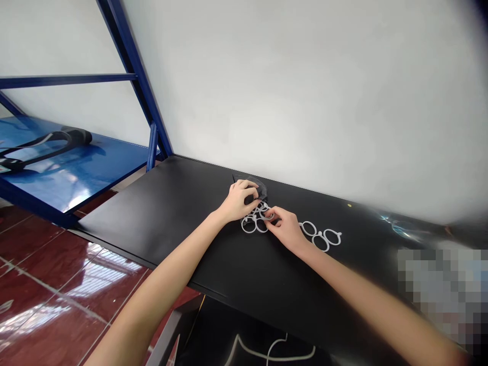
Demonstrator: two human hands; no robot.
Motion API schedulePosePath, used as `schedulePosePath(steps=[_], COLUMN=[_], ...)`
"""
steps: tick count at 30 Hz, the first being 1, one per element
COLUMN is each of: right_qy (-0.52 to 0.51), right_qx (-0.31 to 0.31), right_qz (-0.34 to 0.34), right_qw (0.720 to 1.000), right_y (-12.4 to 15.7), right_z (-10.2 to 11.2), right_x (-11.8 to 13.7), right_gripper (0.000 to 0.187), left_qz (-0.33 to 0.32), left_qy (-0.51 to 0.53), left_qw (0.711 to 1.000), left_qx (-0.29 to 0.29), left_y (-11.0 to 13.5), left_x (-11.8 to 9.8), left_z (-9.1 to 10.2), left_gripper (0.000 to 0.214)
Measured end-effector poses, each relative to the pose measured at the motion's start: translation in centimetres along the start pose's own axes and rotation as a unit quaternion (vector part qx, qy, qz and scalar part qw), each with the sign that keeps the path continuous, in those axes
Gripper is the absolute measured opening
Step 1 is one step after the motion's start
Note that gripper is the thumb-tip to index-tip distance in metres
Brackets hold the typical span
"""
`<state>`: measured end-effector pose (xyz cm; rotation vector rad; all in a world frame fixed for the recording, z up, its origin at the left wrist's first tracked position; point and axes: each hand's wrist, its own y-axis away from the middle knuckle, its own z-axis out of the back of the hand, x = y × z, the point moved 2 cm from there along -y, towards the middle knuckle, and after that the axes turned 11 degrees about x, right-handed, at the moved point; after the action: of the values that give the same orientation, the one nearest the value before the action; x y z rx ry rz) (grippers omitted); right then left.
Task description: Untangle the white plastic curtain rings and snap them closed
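Note:
Several white plastic rings (pixel 254 223) lie in a cluster on a black table (pixel 183 213), with three more white rings (pixel 322 237) a little to the right. My left hand (pixel 239 200) is curled, its fingers closed on a dark object (pixel 262 191) at the back of the cluster. My right hand (pixel 284 225) pinches one white ring (pixel 267 215) at the cluster's right side. Both forearms reach in from the bottom of the view.
A blue metal shelf frame (pixel 129 56) stands at the left against the white wall, with a black strap-like item (pixel 49 142) on its blue shelf. Red glossy floor tiles (pixel 46 284) lie below. A white cable (pixel 274 351) hangs under the table's front edge.

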<state>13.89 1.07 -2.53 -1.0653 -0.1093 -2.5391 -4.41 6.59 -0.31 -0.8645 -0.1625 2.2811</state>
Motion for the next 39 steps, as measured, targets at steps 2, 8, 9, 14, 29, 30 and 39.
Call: schedulePosePath(steps=[2,8,9,14,29,30,39], right_qy=[-0.005,0.041,0.039,0.03,-0.148,-0.166,0.128], right_qx=[0.002,0.037,0.037,0.053,0.033,0.041,0.035], right_qz=[-0.015,-0.01,-0.009,0.002,-0.037,-0.028,0.041], right_qw=[1.0,0.998,0.999,0.998,0.988,0.985,0.99], right_y=[-0.3,-1.3,-1.4,-2.9,-6.2,-5.6,0.1], right_z=[0.0,1.4,1.7,1.9,-1.3,-0.9,3.2], right_x=[0.0,0.7,0.9,2.1,2.2,2.0,-0.7], right_gripper=[0.004,0.011,0.01,0.009,0.015,0.024,0.011], left_qz=[0.0,0.021,0.024,0.023,0.029,0.031,0.033], left_qy=[-0.003,0.017,0.023,0.069,0.124,0.12,0.096], left_qw=[1.0,1.0,0.999,0.997,0.992,0.992,0.994], left_qx=[0.004,-0.004,-0.008,-0.025,-0.024,-0.028,-0.035], left_y=[0.0,0.0,-0.1,-0.2,-0.4,-0.4,-0.5], left_x=[-0.1,0.1,0.2,0.6,0.3,0.3,0.3], left_z=[-0.1,-0.2,-0.2,0.0,0.2,0.1,0.0], left_gripper=[0.007,0.007,0.006,0.007,0.012,0.012,0.013])
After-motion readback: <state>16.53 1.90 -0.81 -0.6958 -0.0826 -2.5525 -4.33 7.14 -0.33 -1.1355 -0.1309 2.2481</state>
